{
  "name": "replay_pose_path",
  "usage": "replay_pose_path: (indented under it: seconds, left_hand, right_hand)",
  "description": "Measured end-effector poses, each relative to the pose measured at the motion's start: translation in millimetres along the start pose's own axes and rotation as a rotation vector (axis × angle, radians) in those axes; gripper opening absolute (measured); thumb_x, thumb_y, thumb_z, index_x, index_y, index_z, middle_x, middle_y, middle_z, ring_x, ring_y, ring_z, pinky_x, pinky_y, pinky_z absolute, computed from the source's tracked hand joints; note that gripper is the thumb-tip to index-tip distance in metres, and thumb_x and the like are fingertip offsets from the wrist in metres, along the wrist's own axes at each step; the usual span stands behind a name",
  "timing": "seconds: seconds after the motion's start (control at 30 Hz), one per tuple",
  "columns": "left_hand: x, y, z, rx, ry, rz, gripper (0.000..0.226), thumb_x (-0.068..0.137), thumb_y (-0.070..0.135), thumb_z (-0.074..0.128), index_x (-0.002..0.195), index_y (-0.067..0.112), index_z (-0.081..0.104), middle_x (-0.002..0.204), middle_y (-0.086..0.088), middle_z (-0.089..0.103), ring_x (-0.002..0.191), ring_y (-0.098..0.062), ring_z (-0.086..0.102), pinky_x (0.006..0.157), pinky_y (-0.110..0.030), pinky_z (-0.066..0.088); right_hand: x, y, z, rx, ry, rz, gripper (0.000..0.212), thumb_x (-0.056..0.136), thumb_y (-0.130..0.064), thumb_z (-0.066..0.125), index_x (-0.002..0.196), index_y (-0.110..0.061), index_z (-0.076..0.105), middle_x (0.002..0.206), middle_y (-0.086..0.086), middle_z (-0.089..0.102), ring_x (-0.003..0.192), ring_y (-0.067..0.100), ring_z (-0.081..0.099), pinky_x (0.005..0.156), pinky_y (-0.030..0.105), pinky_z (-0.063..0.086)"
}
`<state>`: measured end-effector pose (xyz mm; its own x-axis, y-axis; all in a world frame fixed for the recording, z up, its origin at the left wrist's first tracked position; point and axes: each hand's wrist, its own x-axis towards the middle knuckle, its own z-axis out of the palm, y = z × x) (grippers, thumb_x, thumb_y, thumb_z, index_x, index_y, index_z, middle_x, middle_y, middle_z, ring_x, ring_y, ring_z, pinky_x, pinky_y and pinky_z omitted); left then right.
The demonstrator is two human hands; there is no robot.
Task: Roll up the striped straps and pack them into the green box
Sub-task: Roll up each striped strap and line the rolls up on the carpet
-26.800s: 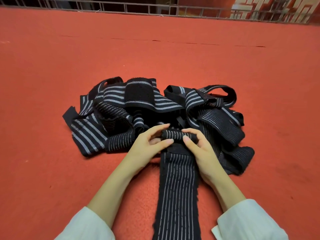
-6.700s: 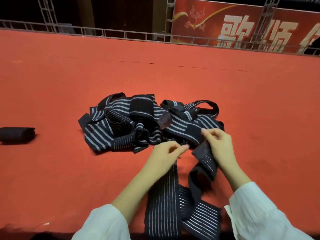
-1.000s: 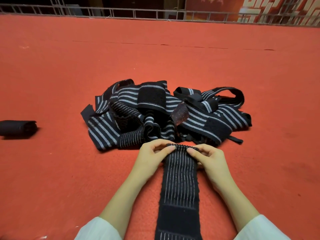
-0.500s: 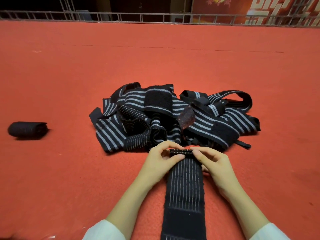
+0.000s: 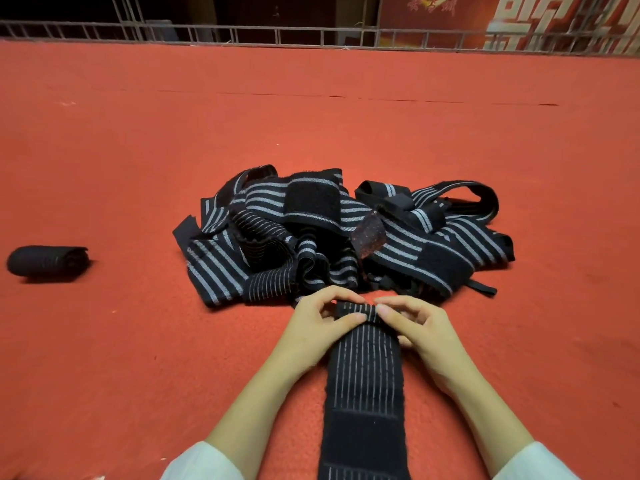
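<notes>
Two hands are gripping one strap (image 5: 363, 375): left hand (image 5: 318, 327) and right hand (image 5: 419, 327) are both pinching its rolled far end (image 5: 356, 310), thumbs and fingers curled round the small roll from either side. Rest of the strap is lying flat on the red carpet (image 5: 138, 150) between the forearms, running toward the person and out the bottom edge, thin pale stripes facing up, one plain black patch near the bottom. One finished roll (image 5: 46, 263) is lying on its side at far left, well apart from everything. One tangled pile (image 5: 346, 237) of black straps with grey-white stripes is sitting just beyond the fingertips (how many straps are in it: cannot tell, too tangled). Two white sleeves (image 5: 201, 462) are showing at the bottom corners. One metal railing (image 5: 242, 31) is running along the carpet's far edge, one red banner (image 5: 450, 26) hanging behind it at upper right.
</notes>
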<state>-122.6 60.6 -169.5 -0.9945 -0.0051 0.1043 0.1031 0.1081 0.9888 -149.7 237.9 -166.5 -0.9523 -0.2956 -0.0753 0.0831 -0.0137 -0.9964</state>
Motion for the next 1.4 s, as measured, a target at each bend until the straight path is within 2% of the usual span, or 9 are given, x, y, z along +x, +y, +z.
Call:
replay_pose_path:
  seconds: [0.2, 0.47, 0.6, 0.67, 0.8, 1.07, 1.17, 1.3, 1.4]
  left_hand:
    - [0, 3, 0, -0.021, -0.048, -0.089, 0.021, 0.087, 0.014, 0.069, 0.108, 0.019, 0.069, 0.091, 0.007, 0.071, 0.076, 0.001, 0.064, 0.06, -0.011, 0.045]
    - [0, 1, -6, 0.081, 0.034, 0.093, 0.018, 0.082, 0.005, 0.072, 0.091, 0.02, 0.076, 0.096, 0.006, 0.073, 0.096, -0.006, 0.066, 0.087, -0.015, 0.047]
    - [3, -2, -5, 0.083, 0.019, 0.131, 0.018, 0.076, -0.001, 0.075, 0.088, 0.012, 0.076, 0.101, 0.001, 0.073, 0.101, -0.006, 0.066, 0.089, -0.013, 0.045]
    - [3, -1, -6, 0.05, -0.012, 0.097, 0.016, 0.076, 0.012, 0.079, 0.089, 0.021, 0.076, 0.104, 0.004, 0.072, 0.1, -0.006, 0.066, 0.081, -0.015, 0.049]
    - [2, 3, -4, -0.104, -0.008, -0.067, 0.019, 0.085, 0.02, 0.071, 0.104, 0.017, 0.071, 0.089, 0.0, 0.072, 0.074, -0.005, 0.067, 0.06, -0.018, 0.051]
    - [2, -1, -2, -0.006, 0.046, 0.072, 0.018, 0.08, 0.001, 0.074, 0.089, 0.017, 0.072, 0.086, 0.011, 0.071, 0.082, -0.004, 0.066, 0.074, -0.016, 0.049]
    - [2, -2, 0, 0.022, 0.039, 0.092, 0.021, 0.079, 0.0, 0.074, 0.087, 0.02, 0.071, 0.084, 0.014, 0.07, 0.083, -0.001, 0.064, 0.076, -0.014, 0.047]
    - [2, 1, 0, -0.11, -0.008, -0.022, 0.01, 0.091, 0.018, 0.063, 0.096, 0.012, 0.069, 0.078, 0.01, 0.066, 0.063, 0.002, 0.059, 0.053, -0.013, 0.043]
    - [3, 0, -2, -0.122, -0.027, -0.066, 0.017, 0.09, 0.027, 0.065, 0.1, 0.016, 0.072, 0.088, 0.004, 0.071, 0.079, -0.005, 0.065, 0.064, -0.017, 0.049]
  right_hand:
    - [2, 6, -3, -0.063, 0.025, -0.079, 0.016, 0.075, -0.019, 0.073, 0.087, -0.008, 0.073, 0.084, 0.01, 0.074, 0.077, 0.015, 0.069, 0.068, 0.021, 0.052]
    - [3, -2, 1, 0.045, -0.055, 0.049, 0.041, 0.085, -0.037, 0.055, 0.089, 0.002, 0.065, 0.05, -0.003, 0.055, 0.041, 0.008, 0.049, 0.041, 0.018, 0.043]
    - [1, -2, -2, 0.079, -0.052, -0.009, 0.02, 0.089, -0.017, 0.061, 0.098, -0.001, 0.07, 0.071, 0.011, 0.063, 0.052, 0.008, 0.054, 0.047, 0.016, 0.043]
    - [1, 0, -2, 0.104, -0.04, -0.036, 0.016, 0.089, -0.007, 0.061, 0.102, -0.001, 0.068, 0.076, 0.009, 0.069, 0.056, 0.006, 0.06, 0.051, 0.014, 0.045]
    - [0, 1, -2, 0.089, -0.027, -0.091, 0.018, 0.087, -0.004, 0.062, 0.105, -0.004, 0.068, 0.09, 0.008, 0.073, 0.074, 0.012, 0.068, 0.06, 0.019, 0.051]
    - [0, -1, 3, 0.074, -0.087, 0.019, 0.031, 0.089, -0.028, 0.056, 0.102, -0.002, 0.067, 0.079, 0.003, 0.071, 0.067, 0.01, 0.066, 0.055, 0.017, 0.048]
    - [-1, -2, 3, 0.085, -0.104, -0.015, 0.023, 0.093, -0.016, 0.056, 0.101, 0.001, 0.067, 0.078, 0.003, 0.07, 0.066, 0.008, 0.064, 0.057, 0.016, 0.048]
    - [-2, -2, 1, 0.09, -0.093, -0.059, 0.021, 0.09, -0.007, 0.058, 0.109, -0.004, 0.067, 0.095, 0.009, 0.073, 0.081, 0.013, 0.069, 0.066, 0.02, 0.053]
    - [-2, 0, 1, 0.084, -0.054, -0.058, 0.031, 0.084, -0.004, 0.065, 0.114, -0.012, 0.062, 0.1, 0.007, 0.072, 0.085, 0.015, 0.069, 0.065, 0.023, 0.056]
